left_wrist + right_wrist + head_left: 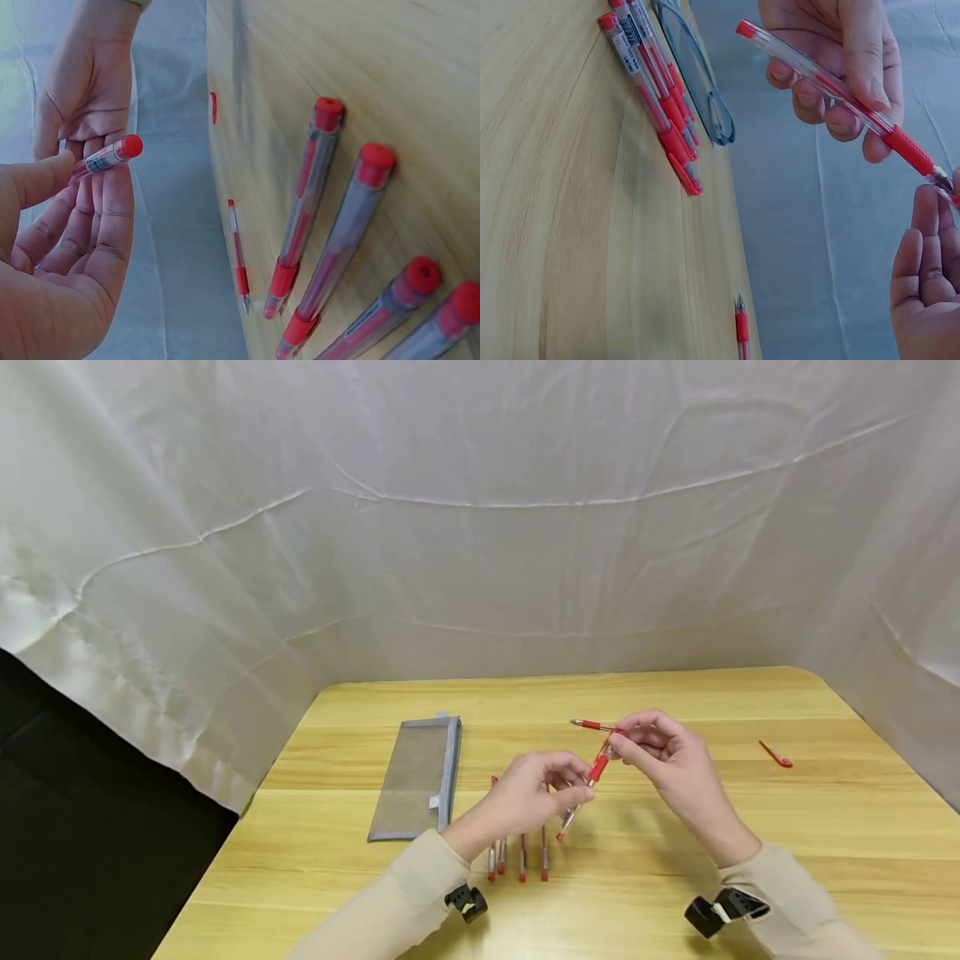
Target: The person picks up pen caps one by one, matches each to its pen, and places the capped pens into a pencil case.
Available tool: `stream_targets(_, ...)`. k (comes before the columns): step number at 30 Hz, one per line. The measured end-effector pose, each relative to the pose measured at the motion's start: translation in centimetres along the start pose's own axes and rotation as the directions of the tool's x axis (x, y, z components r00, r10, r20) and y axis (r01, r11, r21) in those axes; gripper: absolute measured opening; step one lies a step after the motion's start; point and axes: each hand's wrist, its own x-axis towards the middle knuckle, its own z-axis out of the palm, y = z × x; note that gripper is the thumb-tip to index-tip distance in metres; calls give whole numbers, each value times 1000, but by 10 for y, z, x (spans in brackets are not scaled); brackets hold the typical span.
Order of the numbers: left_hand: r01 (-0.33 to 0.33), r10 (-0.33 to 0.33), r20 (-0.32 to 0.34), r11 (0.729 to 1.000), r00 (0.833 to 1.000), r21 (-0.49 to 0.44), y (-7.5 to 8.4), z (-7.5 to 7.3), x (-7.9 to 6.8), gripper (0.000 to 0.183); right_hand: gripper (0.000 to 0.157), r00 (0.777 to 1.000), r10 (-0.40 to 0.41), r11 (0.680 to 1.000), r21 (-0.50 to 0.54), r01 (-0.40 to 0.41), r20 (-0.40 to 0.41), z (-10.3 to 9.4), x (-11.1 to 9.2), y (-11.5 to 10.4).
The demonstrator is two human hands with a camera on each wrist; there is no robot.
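Note:
A red gel pen point(817, 79) with a clear barrel and red grip is held aslant between both hands above the table. My left hand point(536, 793) pinches its barrel between thumb and fingers, the red end plug pointing down towards me. At the tip end, the fingertips of my right hand point(675, 760) pinch the clear pen cap point(946, 190). Several similar pens point(304, 202) with caps on lie side by side under my left hand, partly hidden by it in the head view.
An uncapped red pen point(590, 724) lies behind my right hand, its tip to the left. Farther right is a loose cap point(777, 755) with a red clip. A grey mesh zip pouch point(412, 768) lies flat on the left of the wooden table point(300, 860). Pale curtains point(525, 568) hang around the table.

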Motion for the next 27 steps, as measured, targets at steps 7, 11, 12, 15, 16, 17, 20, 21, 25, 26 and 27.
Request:
stream_targets(7, -3, 3, -29, 1000, 1000, 22, 6, -14, 4, 8, 25, 1000, 6, 998, 64, -6, 0, 4, 10, -5)
stream_targets(11, -21, 25, -55, 998, 998, 61, 10, -20, 5, 8, 21, 1000, -24, 997, 79, 24, -1, 5, 16, -9)
stream_targets(12, -22, 26, -60, 997, 998, 69, 11, -20, 5, 8, 20, 1000, -30, 996, 81, 30, 0, 6, 17, -9)
stream_targets(15, -22, 29, -80, 996, 996, 91, 12, -20, 6, 7, 16, 999, -40, 996, 84, 39, 9, 6, 19, -9)
stream_targets(16, -20, 29, -88, 995, 996, 97, 12, -20, 6, 7, 15, 999, -41, 995, 90, 40, 13, 6, 19, -9)
stream_targets(17, -17, 27, -96, 995, 995, 102, 13, -19, 6, 6, 15, 999, -42, 995, 95, 40, 17, 6, 20, -8)
stream_targets(20, -7, 22, -117, 992, 993, 128, 13, -17, 6, 5, 13, 999, -38, 995, 96, 35, 24, 6, 20, -7)
stream_targets(21, -2, 18, -122, 991, 992, 133, 13, -16, 6, 5, 12, 999, -36, 995, 93, 34, 26, 6, 20, -6)
stream_targets(25, 25, -8, -133, 991, 991, 129, 13, -14, 5, 4, 12, 999, -27, 997, 67, 24, 42, 6, 20, -6)
stream_targets(26, 32, -15, -137, 992, 991, 122, 13, -13, 5, 5, 13, 999, -26, 998, 65, 23, 46, 6, 20, -6)
stream_targets(27, 38, -22, -143, 993, 990, 113, 12, -13, 4, 5, 13, 999, -25, 998, 66, 21, 48, 7, 20, -6)
